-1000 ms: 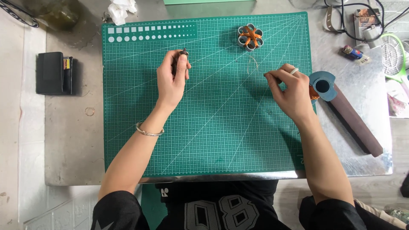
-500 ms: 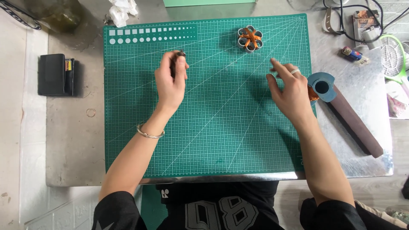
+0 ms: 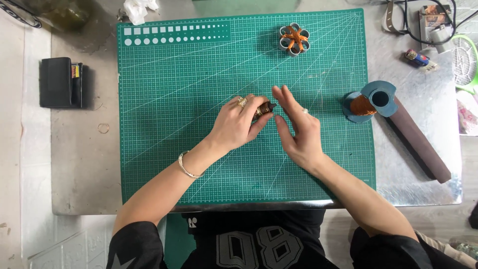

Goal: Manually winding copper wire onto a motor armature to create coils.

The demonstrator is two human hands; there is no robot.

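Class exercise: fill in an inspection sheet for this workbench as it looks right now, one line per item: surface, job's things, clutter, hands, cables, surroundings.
Surface: green cutting mat on a grey metal table.
Job's things: small dark brown object; copper wire spool in a blue holder.
Clutter: wire-wound ring cluster, black case, crumpled tissue, long brown bar.
Hands: left hand has the dark object in its grip; right hand open beside it.
Cables: black cables, top right.
Surroundings: nothing seen.

The left hand (image 3: 238, 123) wraps around a small dark object (image 3: 264, 108), hiding most of it; its kind cannot be told. Far right, cables (image 3: 413, 25) and a green item (image 3: 467, 62) run off the edge.
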